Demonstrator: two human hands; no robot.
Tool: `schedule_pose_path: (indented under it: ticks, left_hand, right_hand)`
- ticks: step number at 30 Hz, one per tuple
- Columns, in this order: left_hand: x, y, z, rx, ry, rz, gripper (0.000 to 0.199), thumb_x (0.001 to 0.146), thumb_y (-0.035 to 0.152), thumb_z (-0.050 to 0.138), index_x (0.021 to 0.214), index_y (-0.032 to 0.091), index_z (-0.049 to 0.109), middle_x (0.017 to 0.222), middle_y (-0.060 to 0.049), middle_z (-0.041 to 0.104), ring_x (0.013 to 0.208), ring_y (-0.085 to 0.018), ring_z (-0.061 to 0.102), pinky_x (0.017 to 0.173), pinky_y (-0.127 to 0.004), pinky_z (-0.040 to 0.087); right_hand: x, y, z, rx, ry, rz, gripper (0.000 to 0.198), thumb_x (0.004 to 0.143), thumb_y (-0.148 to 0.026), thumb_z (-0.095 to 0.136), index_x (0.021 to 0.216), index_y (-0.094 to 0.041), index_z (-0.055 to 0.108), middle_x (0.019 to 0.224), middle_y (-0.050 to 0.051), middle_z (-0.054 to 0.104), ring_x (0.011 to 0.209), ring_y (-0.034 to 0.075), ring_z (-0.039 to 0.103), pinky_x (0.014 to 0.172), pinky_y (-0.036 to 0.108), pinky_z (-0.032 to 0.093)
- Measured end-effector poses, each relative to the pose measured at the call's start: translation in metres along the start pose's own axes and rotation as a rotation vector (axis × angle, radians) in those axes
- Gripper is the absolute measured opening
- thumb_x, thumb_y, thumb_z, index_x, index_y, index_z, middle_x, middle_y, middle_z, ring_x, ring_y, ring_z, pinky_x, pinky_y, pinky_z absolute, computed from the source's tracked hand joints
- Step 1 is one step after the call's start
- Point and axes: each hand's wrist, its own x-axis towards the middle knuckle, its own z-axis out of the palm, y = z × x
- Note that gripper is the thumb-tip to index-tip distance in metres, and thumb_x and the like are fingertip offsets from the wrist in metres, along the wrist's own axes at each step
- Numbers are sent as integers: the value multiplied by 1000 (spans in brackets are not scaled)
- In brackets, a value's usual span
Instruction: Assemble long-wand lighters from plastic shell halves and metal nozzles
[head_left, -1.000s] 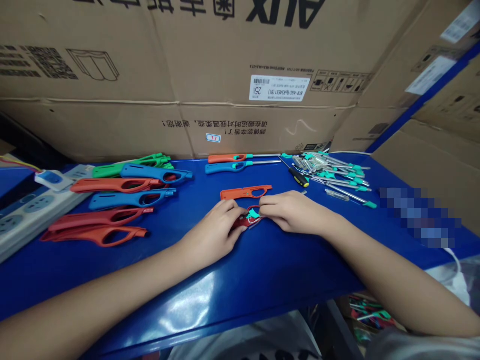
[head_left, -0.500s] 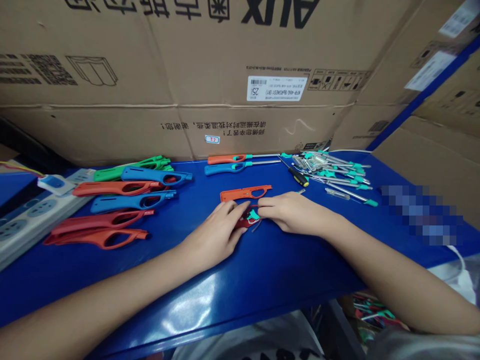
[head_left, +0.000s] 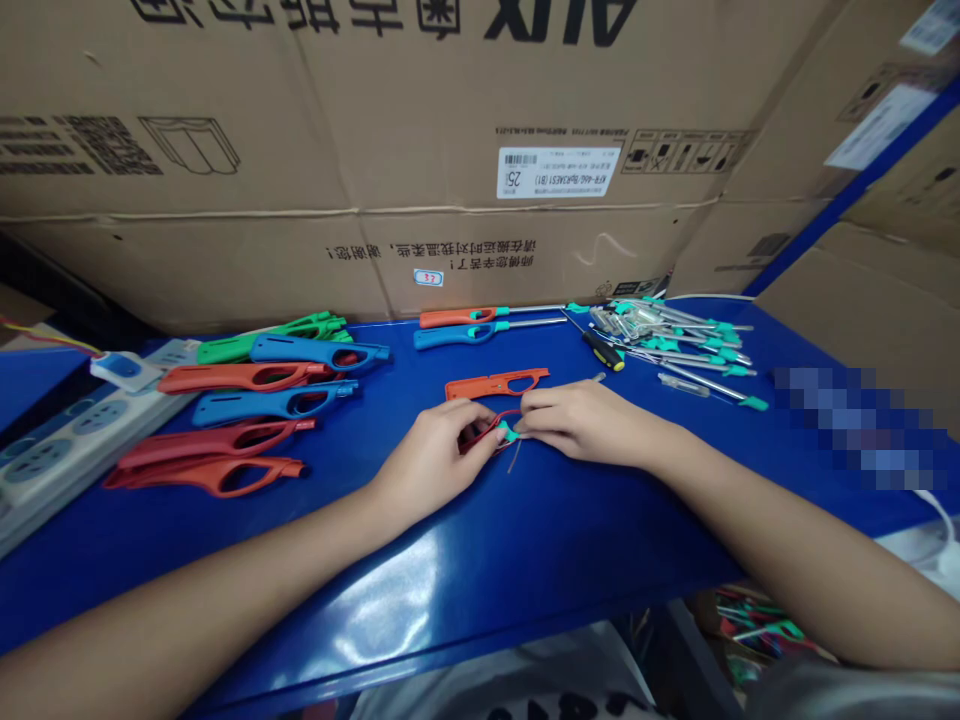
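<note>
My left hand [head_left: 431, 450] is closed around a red lighter casing [head_left: 469, 434], its thumb pressing near a teal trigger piece [head_left: 511, 432] in the casing. A thin wire or strip [head_left: 514, 459] sticks out below the trigger. My right hand [head_left: 581, 420] has its fingertips pinched together at the casing's front end, against the trigger's right side. Whatever sits between those fingertips is hidden. Just beyond both hands lies an orange casing half [head_left: 495, 384].
Stacked casings [head_left: 247, 440] lie at left beside a power strip [head_left: 97, 425]. Two long-nosed lighters [head_left: 465, 337] lie at the back. A screwdriver [head_left: 602, 350] and a heap of metal tubes with teal triggers [head_left: 705, 345] lie right. Behind stands a cardboard box [head_left: 420, 120].
My left thumb has shifted up to the teal trigger, and the red casing is tilted more inside my left hand. The view has moved slightly; my right hand stays at the casing's front end.
</note>
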Motion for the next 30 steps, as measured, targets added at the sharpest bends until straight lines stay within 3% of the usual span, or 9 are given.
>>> schedule_pose_path:
  ticks: [7,14,20,25,30]
  left_hand:
    - [1,1,-1,-42,5,-51,9,91,21,64,89,17,71,82,-2,73,66,-14,62,66,-27,49]
    - [3,-2,-6,7,-19,-36,15,93,25,62,89,17,73,83,-3,74,68,-15,63,67,-27,51]
    - [2,-10,-6,241,-37,157,26,102,27,51,107,16,73,96,-9,67,92,-22,64,86,-37,53]
    - [-5,-7,-8,333,-55,159,33,104,27,42,123,14,66,106,-12,65,98,-25,62,92,-43,54]
    - [-19,3,-11,443,-109,190,37,102,27,47,134,13,58,120,-15,64,110,-29,60,97,-47,53]
  right_hand:
    - [-3,-2,-6,26,5,4,22,101,-24,50,109,-20,70,101,5,67,82,16,62,67,27,43]
    - [-6,-2,-15,46,13,40,16,97,-26,56,107,-23,69,106,3,65,84,15,62,70,27,44]
    - [-4,-3,-9,43,7,21,19,98,-27,56,112,-26,68,111,3,62,82,15,61,70,27,44]
    - [-2,-4,-1,79,12,-11,19,98,-27,55,110,-24,69,113,5,61,80,14,60,71,26,45]
    - [-1,-1,3,198,26,25,15,98,-26,54,104,-21,67,111,6,62,87,16,62,74,27,48]
